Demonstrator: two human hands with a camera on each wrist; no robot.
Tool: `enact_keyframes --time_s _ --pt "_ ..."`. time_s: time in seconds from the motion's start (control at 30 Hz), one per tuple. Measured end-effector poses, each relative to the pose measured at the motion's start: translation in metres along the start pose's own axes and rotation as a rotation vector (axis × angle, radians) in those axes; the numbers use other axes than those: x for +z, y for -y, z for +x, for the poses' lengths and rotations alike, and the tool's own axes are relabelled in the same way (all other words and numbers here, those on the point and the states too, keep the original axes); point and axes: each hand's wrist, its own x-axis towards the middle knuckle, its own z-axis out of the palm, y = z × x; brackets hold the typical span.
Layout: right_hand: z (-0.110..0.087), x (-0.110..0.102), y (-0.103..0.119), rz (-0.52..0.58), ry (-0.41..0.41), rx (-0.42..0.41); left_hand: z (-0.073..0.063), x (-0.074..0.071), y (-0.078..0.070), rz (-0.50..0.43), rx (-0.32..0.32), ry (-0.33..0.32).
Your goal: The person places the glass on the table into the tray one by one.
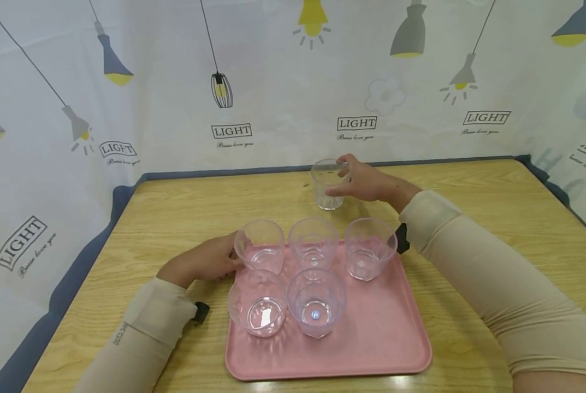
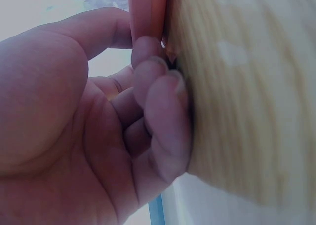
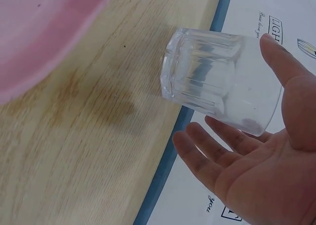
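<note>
My right hand point(image 1: 366, 181) holds a clear plastic cup point(image 1: 327, 191) upright behind the tray, thumb on one side and fingers on the other. In the right wrist view the thumb and index finger grip the cup point(image 3: 207, 77) near its rim, while the other fingers extend below. My left hand point(image 1: 213, 257) is at the far left corner of the pink tray point(image 1: 383, 338). The left wrist view shows its thumb against the tray's rim point(image 2: 148, 13) and the other fingers curled by its underside. Several matching clear cups point(image 1: 317, 305) stand on the tray in two rows.
The back row has three cups, the right one point(image 1: 368, 254) near the tray's far right corner. Two stand in front, including the left one point(image 1: 260, 305). A wooden table point(image 1: 175, 202) bears the tray. Behind it hangs a white cloth point(image 1: 283, 82) printed with lamps.
</note>
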Motion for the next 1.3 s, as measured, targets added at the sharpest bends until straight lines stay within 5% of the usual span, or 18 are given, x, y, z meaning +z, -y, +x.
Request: enact_keyframes --time_s 0.87,1.3 --pt "-0.002 0.002 -0.005 0.018 -0.044 -0.003 0.004 0.002 0.002 -0.01 -0.006 0.007" --pt "-0.024 -0.005 0.005 0.03 -0.115 -0.041 0.001 0.003 0.001 0.015 -0.019 -0.004"
